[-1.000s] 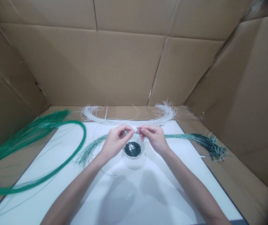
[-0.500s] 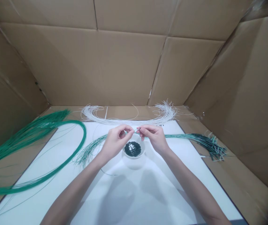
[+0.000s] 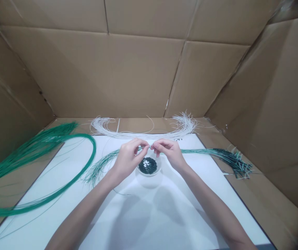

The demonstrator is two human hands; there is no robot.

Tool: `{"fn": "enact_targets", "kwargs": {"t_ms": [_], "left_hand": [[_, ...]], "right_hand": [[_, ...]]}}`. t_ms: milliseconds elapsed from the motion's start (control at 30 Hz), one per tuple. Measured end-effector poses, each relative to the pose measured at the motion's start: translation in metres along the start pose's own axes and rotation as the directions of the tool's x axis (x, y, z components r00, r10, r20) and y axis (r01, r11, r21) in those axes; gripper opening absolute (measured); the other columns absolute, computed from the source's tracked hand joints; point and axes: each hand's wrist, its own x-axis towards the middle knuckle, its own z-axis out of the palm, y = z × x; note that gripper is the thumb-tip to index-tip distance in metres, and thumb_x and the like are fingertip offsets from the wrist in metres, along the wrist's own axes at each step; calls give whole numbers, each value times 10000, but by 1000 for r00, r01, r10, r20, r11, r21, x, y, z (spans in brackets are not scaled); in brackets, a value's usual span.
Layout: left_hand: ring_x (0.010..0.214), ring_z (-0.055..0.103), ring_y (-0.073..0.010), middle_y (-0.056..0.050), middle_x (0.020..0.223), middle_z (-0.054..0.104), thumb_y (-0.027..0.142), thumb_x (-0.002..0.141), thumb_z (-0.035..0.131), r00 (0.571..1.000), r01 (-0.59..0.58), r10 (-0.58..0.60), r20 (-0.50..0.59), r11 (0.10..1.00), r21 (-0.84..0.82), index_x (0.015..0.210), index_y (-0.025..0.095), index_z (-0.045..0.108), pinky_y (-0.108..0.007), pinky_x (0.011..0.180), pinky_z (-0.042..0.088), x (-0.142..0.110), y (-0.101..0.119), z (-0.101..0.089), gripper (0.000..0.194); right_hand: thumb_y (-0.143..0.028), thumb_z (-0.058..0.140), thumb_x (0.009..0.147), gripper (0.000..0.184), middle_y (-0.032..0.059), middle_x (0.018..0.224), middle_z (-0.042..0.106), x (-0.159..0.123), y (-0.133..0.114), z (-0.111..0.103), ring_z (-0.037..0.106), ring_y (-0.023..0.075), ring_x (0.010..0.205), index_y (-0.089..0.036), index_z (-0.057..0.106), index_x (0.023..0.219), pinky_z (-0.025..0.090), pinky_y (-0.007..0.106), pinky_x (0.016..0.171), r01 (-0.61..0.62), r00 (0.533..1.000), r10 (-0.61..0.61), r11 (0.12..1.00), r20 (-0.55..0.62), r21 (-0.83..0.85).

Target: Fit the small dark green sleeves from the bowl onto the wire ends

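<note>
My left hand is closed in a pinch, thumb against forefinger, on a thin green wire whose end barely shows between the fingertips. Facing it, my right hand also pinches, its fingertips almost meeting the left ones; what it holds is too small to make out. Just below both hands stands a white bowl with many small dark beads in it. Behind the hands lies a bundle of green wires, its dark, white-tipped ends to the right and loose ends to the left.
A large looped bundle of green wire lies at the left. White wires curve along the back. A few dark bits lie near the white board's far edge. Cardboard walls enclose the back and sides.
My right hand has moved slightly left, so the fingertips of both hands are closer together. The short length of wire showing between them has become smaller. The left hand has hardly moved.
</note>
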Motion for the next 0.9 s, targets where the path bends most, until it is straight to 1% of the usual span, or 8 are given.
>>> {"fn": "enact_targets", "kwargs": {"t_ms": [167,267,367,533,633,800,900], "left_hand": [[560,412,-78,18,718,594,259,813,455,1000,-2,3,13,999,-33,761,180,590,-193,543,329,-1,2,-1,165],[562,415,-79,17,720,596,247,810,454,1000,1,0,14,999,-35,763,179,591,-193,547,332,-1,2,-1,160],[566,422,-81,12,722,595,243,811,450,1000,-6,6,12,999,-36,763,178,591,-195,548,335,-1,2,0,163],[555,413,-81,13,723,594,242,811,446,1000,-13,14,16,999,-30,759,179,584,-196,541,334,-1,2,0,160],[557,417,-82,13,719,592,237,811,444,1000,-13,14,22,1000,-27,760,180,583,-197,539,333,-1,3,0,159],[581,444,-83,17,719,592,231,811,442,1000,-18,19,25,1000,-19,761,183,580,-195,555,338,-1,2,0,155],[596,460,-86,18,725,597,224,811,440,999,-24,24,32,1000,-7,767,185,582,-198,575,348,0,1,1,154]], "right_hand": [[-255,636,677,108,4,641,606,3,7,-1,518,87,529,-171,663,741,438,203,453,-20,1000,20,991,-1,134],[-241,633,685,82,6,635,608,3,10,-2,515,84,524,-169,661,711,429,199,445,-21,1000,19,981,15,195],[-241,628,691,81,8,628,609,4,11,-2,512,83,515,-167,659,701,420,200,442,-29,999,25,975,23,219],[-260,635,683,102,-4,572,586,4,12,-2,499,83,480,-161,651,671,411,210,442,-34,999,33,982,8,187],[-270,638,677,118,-2,577,587,4,12,-1,499,83,486,-157,646,649,410,210,445,-32,999,33,987,-7,156],[-270,636,675,118,-7,562,575,3,9,-1,500,84,485,-157,648,640,418,212,451,-11,1000,14,995,-23,100],[-259,634,675,109,-8,571,573,2,4,0,497,82,490,-160,648,632,422,209,453,15,999,-13,999,-46,35]]}}
